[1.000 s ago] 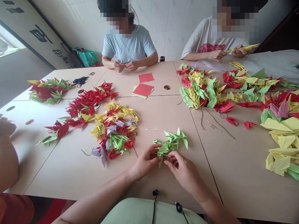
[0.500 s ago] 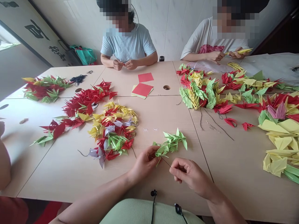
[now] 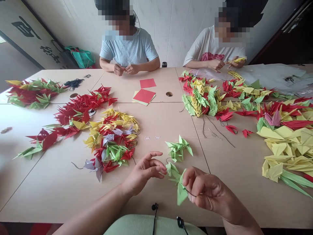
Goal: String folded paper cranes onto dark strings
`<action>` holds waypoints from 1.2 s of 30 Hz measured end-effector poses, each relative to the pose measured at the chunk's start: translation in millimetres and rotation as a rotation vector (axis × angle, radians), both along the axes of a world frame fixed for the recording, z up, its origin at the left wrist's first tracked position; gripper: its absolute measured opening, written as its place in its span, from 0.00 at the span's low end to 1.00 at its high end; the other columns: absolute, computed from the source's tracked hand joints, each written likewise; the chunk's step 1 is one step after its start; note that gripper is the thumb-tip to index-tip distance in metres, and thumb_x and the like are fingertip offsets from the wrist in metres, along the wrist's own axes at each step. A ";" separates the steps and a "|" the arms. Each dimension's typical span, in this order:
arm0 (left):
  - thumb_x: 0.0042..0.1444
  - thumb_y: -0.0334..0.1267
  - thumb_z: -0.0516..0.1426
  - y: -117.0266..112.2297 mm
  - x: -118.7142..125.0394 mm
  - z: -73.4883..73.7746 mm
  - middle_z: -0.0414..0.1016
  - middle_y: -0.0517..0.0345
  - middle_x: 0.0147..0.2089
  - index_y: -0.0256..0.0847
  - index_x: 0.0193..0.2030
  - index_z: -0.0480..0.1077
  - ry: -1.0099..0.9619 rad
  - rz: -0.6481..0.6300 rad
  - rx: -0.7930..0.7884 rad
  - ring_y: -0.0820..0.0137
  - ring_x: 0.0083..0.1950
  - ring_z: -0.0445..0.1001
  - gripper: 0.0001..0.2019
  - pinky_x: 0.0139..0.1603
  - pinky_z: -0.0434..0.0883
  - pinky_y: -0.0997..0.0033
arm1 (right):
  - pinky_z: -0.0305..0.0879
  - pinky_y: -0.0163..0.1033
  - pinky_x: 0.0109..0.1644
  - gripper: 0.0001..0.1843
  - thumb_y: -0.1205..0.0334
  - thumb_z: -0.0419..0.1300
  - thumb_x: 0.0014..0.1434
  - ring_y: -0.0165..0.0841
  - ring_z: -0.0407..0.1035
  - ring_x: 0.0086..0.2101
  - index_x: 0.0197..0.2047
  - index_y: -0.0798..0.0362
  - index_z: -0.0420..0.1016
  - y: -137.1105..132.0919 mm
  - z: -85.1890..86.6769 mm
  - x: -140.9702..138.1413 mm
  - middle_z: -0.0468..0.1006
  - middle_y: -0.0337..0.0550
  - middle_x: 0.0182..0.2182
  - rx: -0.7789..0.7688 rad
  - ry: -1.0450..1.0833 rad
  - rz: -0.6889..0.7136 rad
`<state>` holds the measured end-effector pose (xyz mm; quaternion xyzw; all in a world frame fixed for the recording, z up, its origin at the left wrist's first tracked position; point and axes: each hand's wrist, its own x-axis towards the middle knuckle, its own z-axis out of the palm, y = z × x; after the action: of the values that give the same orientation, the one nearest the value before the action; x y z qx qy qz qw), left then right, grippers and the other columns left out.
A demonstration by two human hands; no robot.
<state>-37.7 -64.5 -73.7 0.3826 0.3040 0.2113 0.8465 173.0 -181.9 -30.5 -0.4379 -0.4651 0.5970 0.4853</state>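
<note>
In the head view, my right hand (image 3: 207, 191) is closed on a dark thread (image 3: 190, 193) at the table's near side. Its fingertips meet light-green folded paper cranes (image 3: 181, 192) strung on that thread, lifted towards me. More green cranes (image 3: 179, 150) of the same string rest on the table just beyond. My left hand (image 3: 146, 173) is open to the left of the string, its fingers spread and bent. Its fingertips come close to a green crane's tip; whether they touch I cannot tell.
A multicoloured crane string (image 3: 112, 140) and red cranes (image 3: 73, 109) lie on the left. Piled cranes (image 3: 205, 94) and yellow ones (image 3: 288, 147) cover the right. Red paper squares (image 3: 144, 96) lie mid-table. Two people sit opposite, one holding yellow folded paper (image 3: 238, 60).
My right hand has pulled the thread nearer and right, drawing some green cranes apart from the rest. My left hand has let go of the cranes and opened. The view has shifted slightly right.
</note>
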 end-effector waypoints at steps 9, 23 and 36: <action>0.47 0.37 0.67 -7.7 17.6 24.0 0.63 0.42 0.66 0.44 0.64 0.64 -0.001 -0.446 0.969 0.50 0.70 0.55 0.35 0.70 0.48 0.46 | 0.69 0.38 0.38 0.07 0.56 0.62 0.62 0.32 0.75 0.33 0.33 0.46 0.77 -0.4 36.7 -6.2 0.83 0.40 0.37 0.046 0.156 0.116; 0.57 0.45 0.61 27.9 54.4 100.6 0.74 0.50 0.45 0.41 0.51 0.72 -0.291 -0.511 0.434 0.68 0.42 0.71 0.17 0.44 0.68 0.70 | 0.71 0.35 0.24 0.09 0.51 0.69 0.53 0.32 0.74 0.24 0.27 0.44 0.77 51.5 110.1 10.0 0.79 0.38 0.24 0.265 0.101 -0.355; 0.40 0.43 0.70 65.9 34.1 96.8 0.75 0.43 0.54 0.48 0.60 0.68 -0.677 -0.384 0.120 0.52 0.47 0.78 0.37 0.50 0.71 0.53 | 0.73 0.28 0.27 0.08 0.53 0.71 0.50 0.29 0.77 0.31 0.29 0.43 0.77 103.9 106.0 -2.7 0.78 0.36 0.29 0.356 0.407 -0.535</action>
<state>-3.6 1.4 23.1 0.3900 -0.0825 0.1809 0.8991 170.3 -78.1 75.5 -0.3251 -0.3248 0.4337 0.7750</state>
